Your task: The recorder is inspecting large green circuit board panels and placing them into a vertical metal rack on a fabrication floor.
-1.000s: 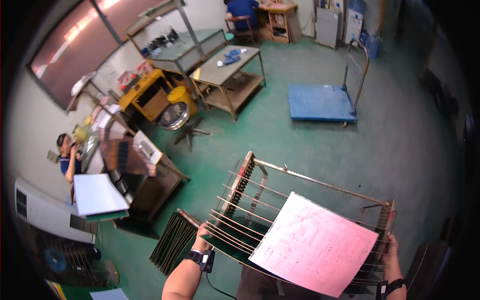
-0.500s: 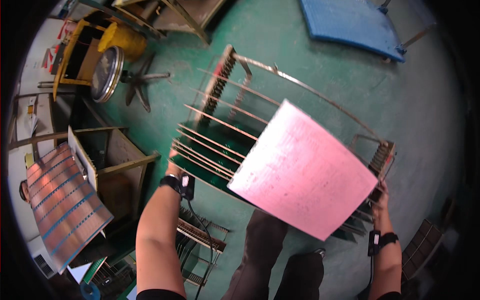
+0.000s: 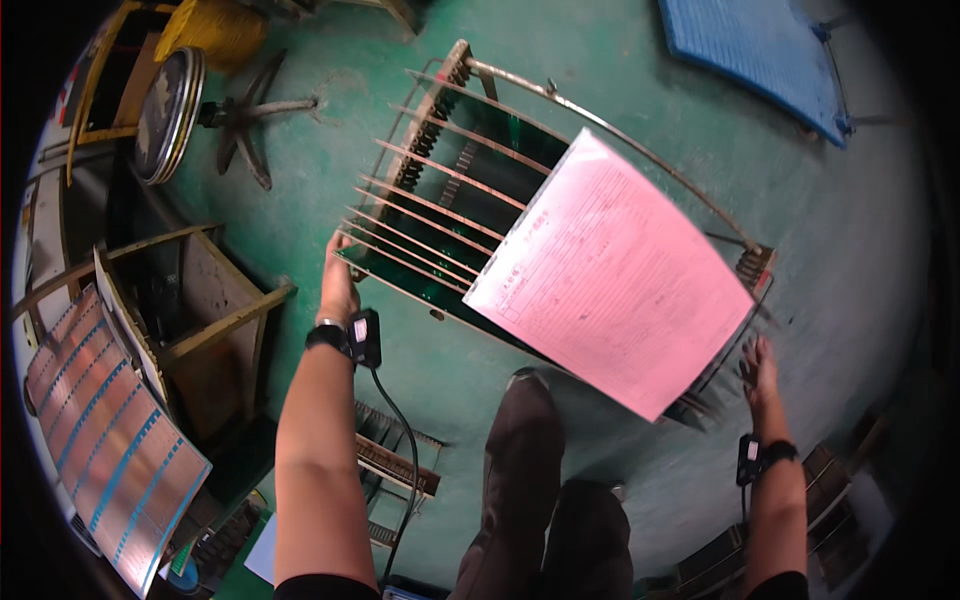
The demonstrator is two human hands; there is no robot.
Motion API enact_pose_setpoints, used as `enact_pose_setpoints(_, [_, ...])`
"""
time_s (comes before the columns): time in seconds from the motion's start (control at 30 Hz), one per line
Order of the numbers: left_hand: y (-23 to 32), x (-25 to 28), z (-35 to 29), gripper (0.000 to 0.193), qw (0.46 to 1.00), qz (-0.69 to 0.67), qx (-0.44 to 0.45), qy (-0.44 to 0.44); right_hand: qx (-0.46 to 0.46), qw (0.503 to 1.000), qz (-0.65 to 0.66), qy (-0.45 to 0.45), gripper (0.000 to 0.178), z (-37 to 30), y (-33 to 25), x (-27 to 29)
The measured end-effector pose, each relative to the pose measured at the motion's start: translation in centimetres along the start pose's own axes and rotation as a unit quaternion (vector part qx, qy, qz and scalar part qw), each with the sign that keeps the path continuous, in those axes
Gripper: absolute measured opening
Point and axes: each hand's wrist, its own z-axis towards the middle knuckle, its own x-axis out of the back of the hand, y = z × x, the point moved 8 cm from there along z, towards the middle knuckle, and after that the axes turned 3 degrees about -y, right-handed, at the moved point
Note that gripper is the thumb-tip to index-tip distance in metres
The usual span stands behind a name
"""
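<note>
A metal rack [image 3: 650, 182] with toothed side bars holds several thin, copper-edged circuit panels [image 3: 455, 165] on edge, side by side. Across the rack's right part lies a pink printed sheet of paper [image 3: 620, 285]. My left hand [image 3: 340, 278] is closed around the rack's left near corner, its fingertips partly hidden there. Off the rack's right near end, my right hand [image 3: 760, 370] is open, fingers apart, with nothing in it. Both wrists wear black straps with small boxes.
To the left are a round stool [image 3: 172, 115], a wooden-framed cart [image 3: 225, 320] and a large copper panel with blue stripes [image 3: 110, 440]. A smaller rack [image 3: 395, 462] stands by my left forearm. At the far right is a blue platform [image 3: 755, 55]. The floor is green.
My right hand has let go of the rack's right end and opened beside it. My left hand stays at the left corner. The view has shifted, so the rack appears higher in the picture.
</note>
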Motion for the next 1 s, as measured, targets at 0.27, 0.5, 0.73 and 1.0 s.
enact_pose_setpoints(0.27, [-9.7, 0.3, -26.3, 0.032, 0.977, 0.167, 0.135, 0.009, 0.105, 0.964, -0.185, 0.159, 0.036, -13.7, -2.0, 1.2])
enact_pose_setpoints(0.5, [-20.2, -6.2, -53.4, 0.045, 0.941, 0.088, 0.307, -0.113, 0.196, 0.958, -0.206, -0.05, 0.035, -19.1, -5.3, -18.8])
enact_pose_setpoints(0.73, [-21.6, -10.0, -62.6, 0.049, 0.933, -0.102, 0.339, -0.065, 0.133, 0.95, -0.254, 0.121, 0.059, -16.6, -4.9, -21.7])
enact_pose_setpoints(1.0, [-15.8, -5.2, -62.5, 0.042, 0.99, 0.006, 0.13, -0.044, 0.368, 0.78, -0.45, -0.23, 0.038, -23.0, -8.7, -21.5])
